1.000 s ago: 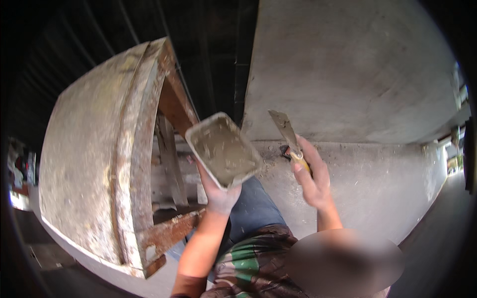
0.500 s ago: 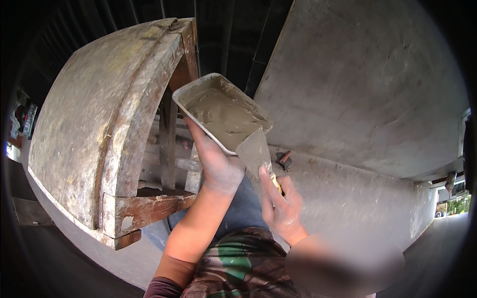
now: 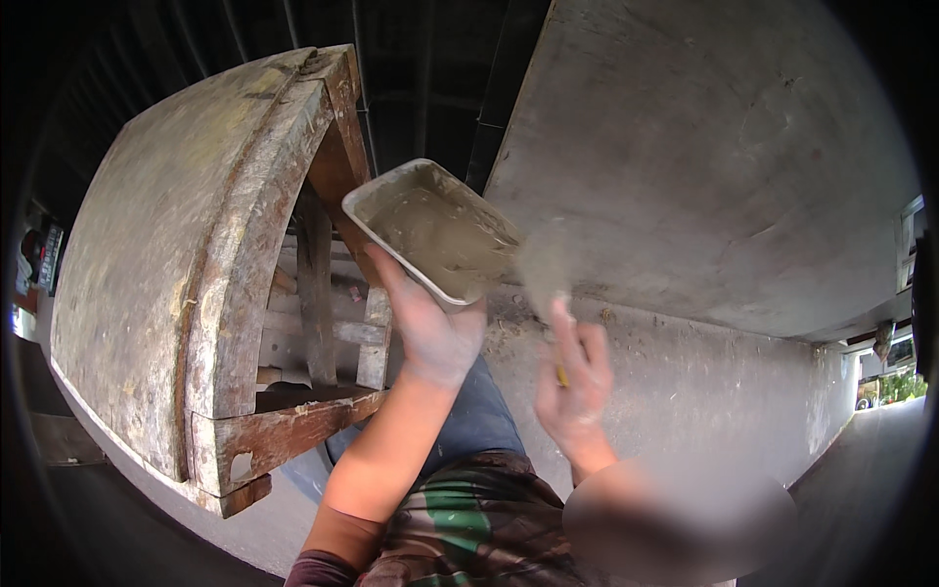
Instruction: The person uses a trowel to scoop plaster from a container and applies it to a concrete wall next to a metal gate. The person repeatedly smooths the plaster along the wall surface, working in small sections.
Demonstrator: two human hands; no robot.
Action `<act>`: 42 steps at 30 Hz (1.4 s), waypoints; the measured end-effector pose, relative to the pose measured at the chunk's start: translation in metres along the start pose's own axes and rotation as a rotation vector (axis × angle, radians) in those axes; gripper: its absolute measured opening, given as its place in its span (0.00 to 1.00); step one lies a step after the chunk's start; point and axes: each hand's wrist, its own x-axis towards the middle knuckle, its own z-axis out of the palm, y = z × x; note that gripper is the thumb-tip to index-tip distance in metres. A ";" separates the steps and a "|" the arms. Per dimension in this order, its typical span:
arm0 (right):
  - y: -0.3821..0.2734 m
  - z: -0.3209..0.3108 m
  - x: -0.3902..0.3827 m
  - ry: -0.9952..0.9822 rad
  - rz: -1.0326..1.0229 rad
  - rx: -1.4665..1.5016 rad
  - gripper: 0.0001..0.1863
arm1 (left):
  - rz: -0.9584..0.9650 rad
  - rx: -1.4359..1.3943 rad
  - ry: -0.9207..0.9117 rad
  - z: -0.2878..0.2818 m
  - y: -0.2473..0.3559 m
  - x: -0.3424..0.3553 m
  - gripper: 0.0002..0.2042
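Note:
My left hand (image 3: 437,328) is closed around the near-left side of a pale rectangular tub (image 3: 396,249), its thumb along the outer wall. Wet grey-brown plaster (image 3: 440,230) fills much of the tub, which is tilted. My right hand (image 3: 577,386) grips the yellowish handle of a putty knife (image 3: 546,269), just right of the tub. Motion smears the blade, so I cannot tell whether it touches the rim or carries plaster.
To the left stands a worn wooden frame bench (image 3: 210,245) with a broad, stained top. A large grey wall panel (image 3: 704,166) rises at the right, above a dusty grey floor (image 3: 685,391). Dark ribbed sheeting (image 3: 421,88) lies behind.
My right hand has moved the putty knife to the right, away from the tub's near corner. The tub, in my left hand, has shifted only slightly.

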 end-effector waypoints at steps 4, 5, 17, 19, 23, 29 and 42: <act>0.011 0.036 -0.038 -0.005 -0.005 0.047 0.35 | 0.043 0.087 -0.032 0.009 -0.007 0.000 0.34; 0.011 0.034 -0.046 -0.023 -0.010 0.059 0.35 | 0.104 0.176 -0.022 0.001 -0.005 0.005 0.34; 0.019 0.026 -0.023 -0.487 0.576 1.415 0.15 | 0.299 0.632 -0.097 -0.062 -0.019 -0.007 0.33; 0.024 0.035 -0.030 -0.547 0.655 1.518 0.14 | 0.309 0.621 -0.100 -0.052 -0.014 -0.011 0.40; 0.033 0.029 -0.048 -0.614 0.682 1.535 0.13 | 0.325 0.727 -0.099 -0.055 -0.006 -0.010 0.41; 0.065 0.005 -0.079 -0.570 0.744 1.445 0.13 | -0.002 0.310 0.188 -0.045 -0.010 -0.002 0.32; 0.145 0.011 0.016 -0.022 0.641 0.563 0.24 | -0.089 0.467 -0.021 -0.160 -0.008 -0.112 0.36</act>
